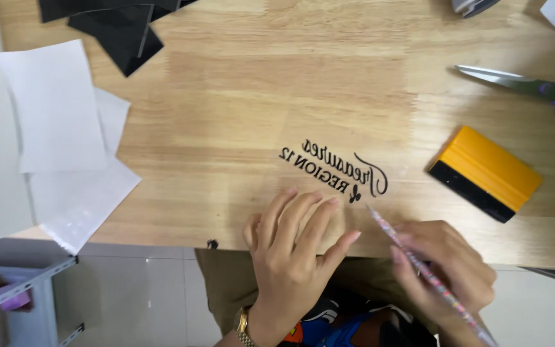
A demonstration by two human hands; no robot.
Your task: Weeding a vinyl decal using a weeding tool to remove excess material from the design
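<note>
My left hand (293,247) lies flat on the wooden table (239,96), its fingers spread and pressing just below a clear film with black mirrored lettering (335,172). In my right hand (444,266) I hold a thin patterned pen-like tool (419,263); its tip points up and left, close to the lower right end of the lettering. A gold watch (244,324) sits on my left wrist.
A yellow squeegee with a black edge (485,172) lies to the right of the lettering. Scissors (515,83) rest at the far right. White sheets (59,109) overlap at the left edge, with black sheets (120,29) at the top left. A metal shelf (20,289) stands below.
</note>
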